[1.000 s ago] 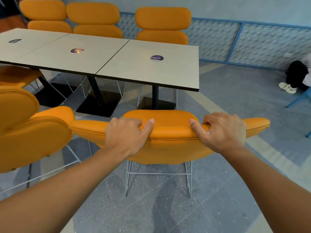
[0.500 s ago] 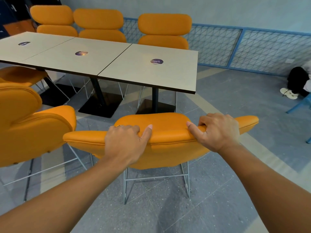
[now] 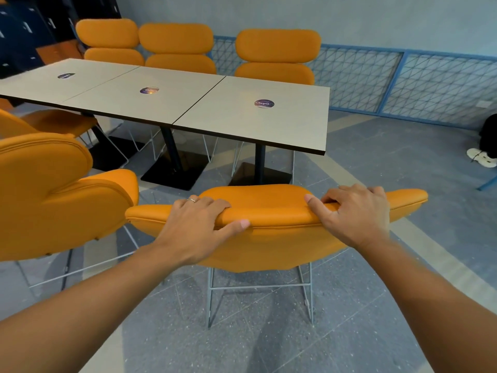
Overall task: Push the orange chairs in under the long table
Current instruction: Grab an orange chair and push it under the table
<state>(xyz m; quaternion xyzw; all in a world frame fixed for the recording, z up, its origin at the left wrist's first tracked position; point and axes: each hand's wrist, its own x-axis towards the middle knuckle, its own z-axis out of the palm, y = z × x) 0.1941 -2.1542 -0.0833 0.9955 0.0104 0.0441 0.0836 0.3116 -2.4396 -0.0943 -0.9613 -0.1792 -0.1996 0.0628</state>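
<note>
An orange chair (image 3: 274, 238) on thin metal legs stands right in front of me, its back towards me. My left hand (image 3: 197, 224) grips the top edge of its backrest on the left side. On the right side my right hand (image 3: 355, 214) grips the same edge. Beyond the chair lies the long grey table (image 3: 188, 106) on black pedestal bases, its near edge a short way from the chair. A second orange chair (image 3: 53, 195) stands at my left, away from the table.
Three orange chairs (image 3: 277, 57) stand tucked along the table's far side. Another orange chair (image 3: 48, 122) sits part under the near side at the left. A blue mesh railing (image 3: 403, 76) runs behind. A person's dark legs and white shoes (image 3: 482, 157) are at the right edge.
The chair in my hands has slid forward towards the table, and I have moved with it. Both hands kept their grip on the backrest.
</note>
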